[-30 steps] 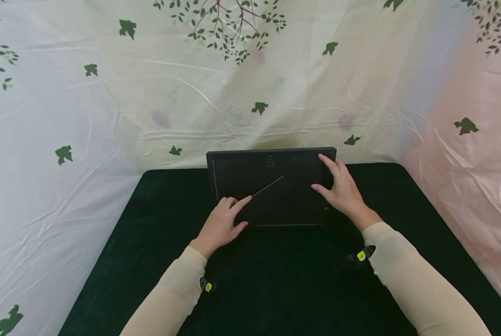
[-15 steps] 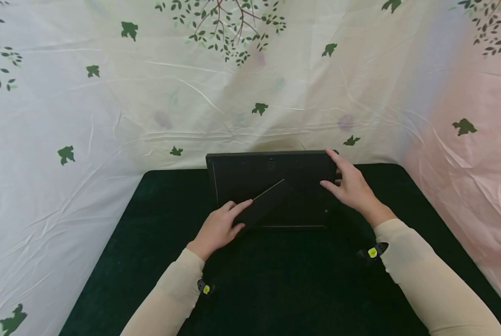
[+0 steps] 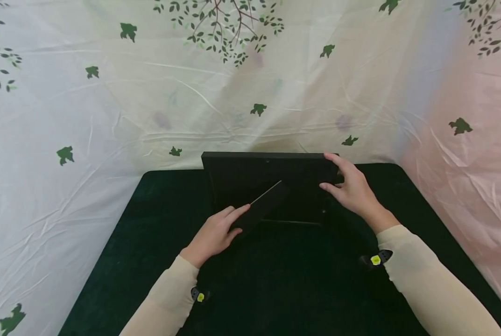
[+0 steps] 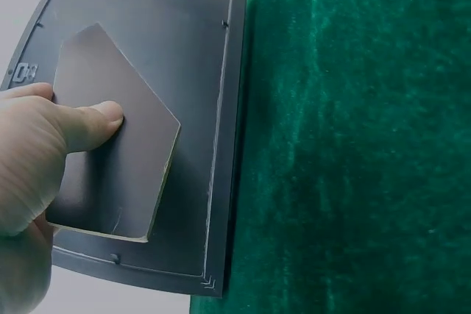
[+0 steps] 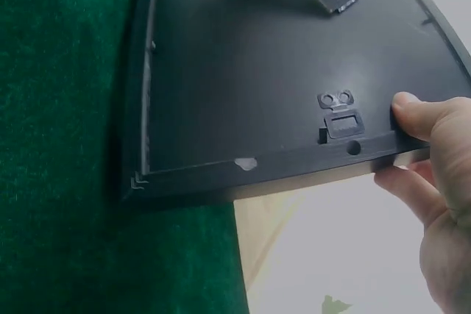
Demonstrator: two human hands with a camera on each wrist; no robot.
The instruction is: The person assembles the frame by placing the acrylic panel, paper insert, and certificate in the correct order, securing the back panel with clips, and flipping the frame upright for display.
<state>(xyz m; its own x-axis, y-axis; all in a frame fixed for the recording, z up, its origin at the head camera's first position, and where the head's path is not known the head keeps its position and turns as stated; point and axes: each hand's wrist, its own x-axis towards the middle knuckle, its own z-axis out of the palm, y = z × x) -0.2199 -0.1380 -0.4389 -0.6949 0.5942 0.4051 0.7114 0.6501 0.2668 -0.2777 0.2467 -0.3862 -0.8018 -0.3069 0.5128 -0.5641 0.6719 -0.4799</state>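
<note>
A black picture frame [image 3: 300, 186] stands with its back towards me near the far edge of the dark green table. Its easel stand [image 4: 118, 159], a flat angular flap, juts out from the backing. My left hand [image 3: 210, 235] pinches this stand, thumb [image 4: 107, 117] on the outer face and fingers on the other side, mostly hidden. With my right hand [image 3: 355, 191] I grip the frame's right edge, thumb on the back and fingers round the rim. In the right wrist view a metal hanger [image 5: 342, 119] sits near that edge. The frame's front is hidden.
Green velvety cloth [image 3: 275, 289] covers the table. Behind and at both sides hangs a pale curtain [image 3: 183, 107] printed with leaves and branches, close behind the frame. Each sleeve cuff carries a small dark device with a yellow marker.
My right hand has shifted right and now holds the frame's side edge. The easel stand has swung out from the backing with my left hand, which moved slightly left and down.
</note>
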